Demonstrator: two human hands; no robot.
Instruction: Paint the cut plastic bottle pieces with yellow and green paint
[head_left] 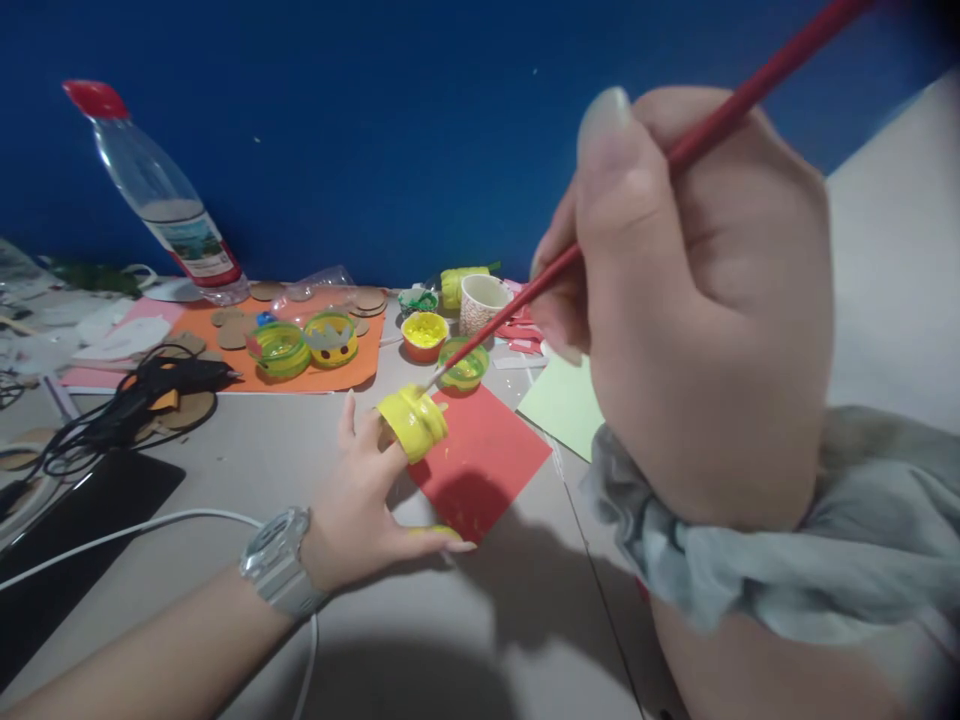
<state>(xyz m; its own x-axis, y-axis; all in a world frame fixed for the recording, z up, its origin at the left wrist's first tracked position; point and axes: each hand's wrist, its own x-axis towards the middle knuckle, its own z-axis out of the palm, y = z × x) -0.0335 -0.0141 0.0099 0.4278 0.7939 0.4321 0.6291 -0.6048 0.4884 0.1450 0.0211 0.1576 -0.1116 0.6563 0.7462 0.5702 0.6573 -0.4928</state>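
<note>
My right hand (697,270), large in the foreground, pinches the red handle of a paintbrush (517,303). The brush slants down to the left, its tip against a small yellow-painted plastic bottle piece (414,424). Fingers of my left hand (367,510) are tucked into that piece and hold it up, tilted; their tips are hidden inside. The left thumb sticks out apart, with yellow paint on it. Below the piece lies a red paper square (487,455). Just beyond are an orange cup of yellow paint (425,336) and a clear yellow-green plastic cup (463,366).
Behind stand a white patterned paper cup (482,300) and a red-capped bottle (180,215). Two yellow-green plastic cups (281,350) sit on orange paper (330,378). At left lie a black glue gun (176,375), a dark tablet-like slab (97,540) and a white cable (195,514). Blue wall behind.
</note>
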